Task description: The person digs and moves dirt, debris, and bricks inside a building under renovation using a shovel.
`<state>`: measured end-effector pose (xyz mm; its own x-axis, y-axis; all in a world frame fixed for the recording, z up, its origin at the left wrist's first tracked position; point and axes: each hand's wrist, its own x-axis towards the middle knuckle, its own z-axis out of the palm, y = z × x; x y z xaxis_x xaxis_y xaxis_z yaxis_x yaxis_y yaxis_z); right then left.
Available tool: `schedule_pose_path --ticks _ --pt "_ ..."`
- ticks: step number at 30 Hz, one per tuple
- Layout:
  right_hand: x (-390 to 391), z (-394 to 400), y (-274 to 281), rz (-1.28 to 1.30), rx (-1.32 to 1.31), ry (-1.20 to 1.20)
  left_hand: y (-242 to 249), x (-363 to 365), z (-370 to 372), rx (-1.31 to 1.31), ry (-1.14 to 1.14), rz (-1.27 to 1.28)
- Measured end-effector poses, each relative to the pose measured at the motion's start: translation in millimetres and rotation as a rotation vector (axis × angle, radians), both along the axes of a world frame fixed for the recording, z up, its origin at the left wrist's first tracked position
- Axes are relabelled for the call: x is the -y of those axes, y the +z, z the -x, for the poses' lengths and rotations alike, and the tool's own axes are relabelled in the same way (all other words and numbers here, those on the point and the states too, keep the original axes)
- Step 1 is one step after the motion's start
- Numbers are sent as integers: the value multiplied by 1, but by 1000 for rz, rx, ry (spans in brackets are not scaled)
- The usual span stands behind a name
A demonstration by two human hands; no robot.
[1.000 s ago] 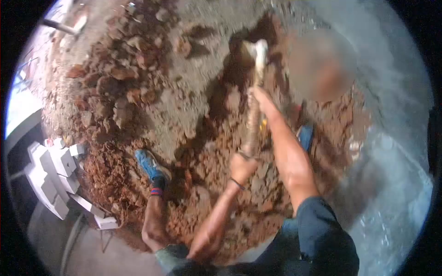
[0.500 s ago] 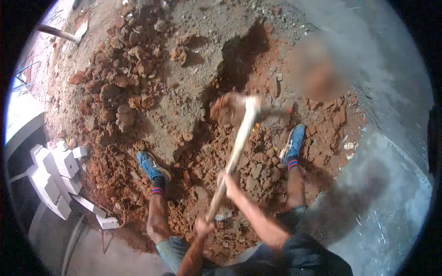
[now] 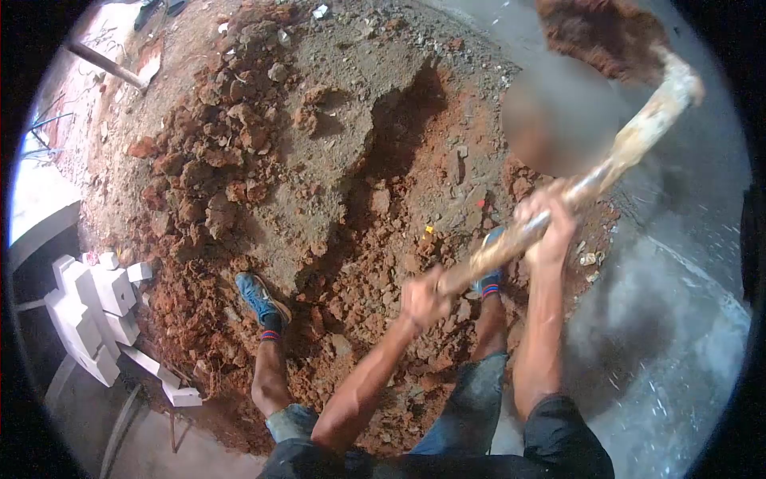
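My left hand (image 3: 423, 300) is closed around the lower end of a hoe's pale wooden handle (image 3: 638, 132). Further up the same handle, my right hand (image 3: 549, 222) grips it with wrapped fingers. The hoe slants up to the right in the air, and its broad blade (image 3: 602, 36), coated in reddish soil, is at the upper right of the head view. Loose broken red earth (image 3: 359, 295) lies below the hands, between my two blue shoes (image 3: 259, 297). The right shoe is partly hidden behind the handle and left hand.
A dug hollow (image 3: 399, 136) runs through the middle of the ground, with a heap of clods (image 3: 207, 152) to its left. White blocks (image 3: 88, 307) are stacked at far left. Smooth grey floor (image 3: 686, 319) borders the soil at right. A rod (image 3: 104, 64) sticks out at upper left.
The hoe has risen off the soil and swung up to the right, blade now at the upper right. Both hands have moved up and right with it, still gripping the handle.
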<state>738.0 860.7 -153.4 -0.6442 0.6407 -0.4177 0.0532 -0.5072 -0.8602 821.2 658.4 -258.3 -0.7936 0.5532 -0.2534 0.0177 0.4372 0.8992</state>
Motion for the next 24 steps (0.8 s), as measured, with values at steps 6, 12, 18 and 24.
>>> schedule_pose_path --ticks 6,12,18,24 --pt "43 60 -169 -191 426 -116 -180 28 58 175 -109 176" --pt "130 33 -404 -79 838 360 -204 128 -34 646 172 348" --pt "101 32 -304 107 730 390 -83 68 -3 811 302 423" --pt "210 -79 -221 262 931 281 -8 184 -135 698 248 570"
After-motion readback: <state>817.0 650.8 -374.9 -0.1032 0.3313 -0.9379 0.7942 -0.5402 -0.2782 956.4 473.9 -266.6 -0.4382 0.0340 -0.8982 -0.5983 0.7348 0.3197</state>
